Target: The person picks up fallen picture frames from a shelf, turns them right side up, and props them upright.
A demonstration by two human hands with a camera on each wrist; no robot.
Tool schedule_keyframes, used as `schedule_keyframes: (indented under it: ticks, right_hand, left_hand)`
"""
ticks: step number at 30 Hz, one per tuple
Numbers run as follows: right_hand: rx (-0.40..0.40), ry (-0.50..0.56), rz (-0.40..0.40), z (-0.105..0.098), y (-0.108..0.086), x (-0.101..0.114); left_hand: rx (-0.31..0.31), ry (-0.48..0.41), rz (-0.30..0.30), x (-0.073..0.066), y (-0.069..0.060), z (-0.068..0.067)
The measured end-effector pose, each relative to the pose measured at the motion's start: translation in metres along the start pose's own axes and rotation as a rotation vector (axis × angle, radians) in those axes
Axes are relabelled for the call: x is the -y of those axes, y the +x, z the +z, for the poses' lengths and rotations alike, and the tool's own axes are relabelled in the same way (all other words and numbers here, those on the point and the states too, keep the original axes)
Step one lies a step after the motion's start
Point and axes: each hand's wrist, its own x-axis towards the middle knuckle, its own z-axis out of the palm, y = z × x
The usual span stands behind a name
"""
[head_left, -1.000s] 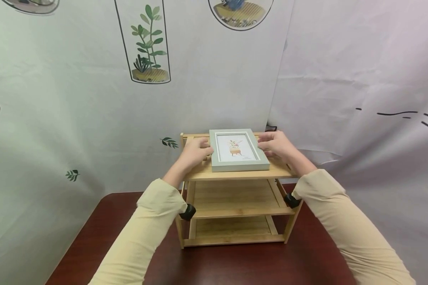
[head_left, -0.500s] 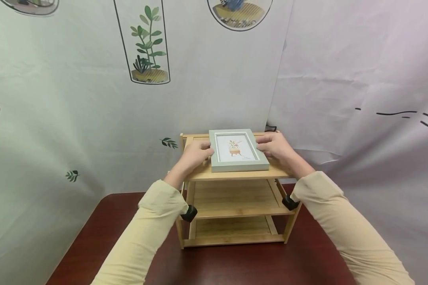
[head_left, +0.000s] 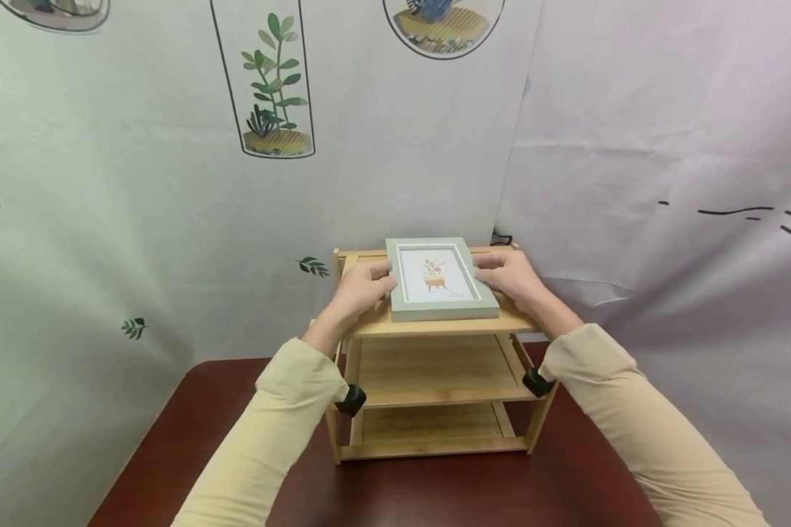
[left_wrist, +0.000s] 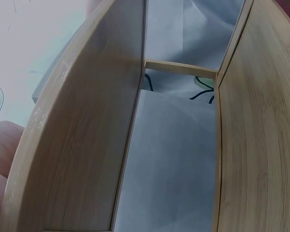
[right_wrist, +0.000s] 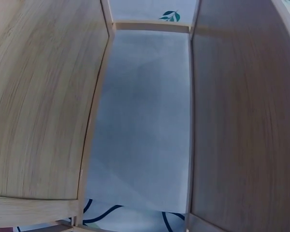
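A pale green picture frame (head_left: 444, 313) lies face up on the top board of a wooden shelf rack (head_left: 448, 395). My left hand (head_left: 362, 287) holds its left edge, thumb and fingers against the side. On the opposite edge my right hand (head_left: 510, 277) grips in the same way, its fingertips at the side of the frame. In the left wrist view part of the left hand (left_wrist: 2, 164) shows beyond the edge of the top board (left_wrist: 87, 130). The right wrist view has only the rack's boards (right_wrist: 43, 96), with no hand visible.
The rack has two lower shelves (head_left: 435, 366) and stands on a dark red table (head_left: 435, 490). Close behind hangs a pale cloth (head_left: 171, 219) printed with plants. A black cord (head_left: 502, 239) shows at the rack's back right corner.
The right hand has moved slightly left, up against the frame's edge. The picture frame itself has hardly moved.
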Motion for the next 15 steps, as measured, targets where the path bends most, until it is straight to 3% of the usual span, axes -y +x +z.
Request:
schedule_keyframes:
  ticks: [6,15]
  right_hand:
    - [-0.045,0.067,-0.06,-0.0006,-0.0014,-0.0005]
    - [-0.133,0.161,-0.16,0.0038,-0.0019,0.0008]
  left_hand:
    - [-0.04,-0.081,0.003,-0.0018,-0.0007,0.0022]
    - [-0.166,-0.128,0.128,-0.0002,-0.0012,0.0039]
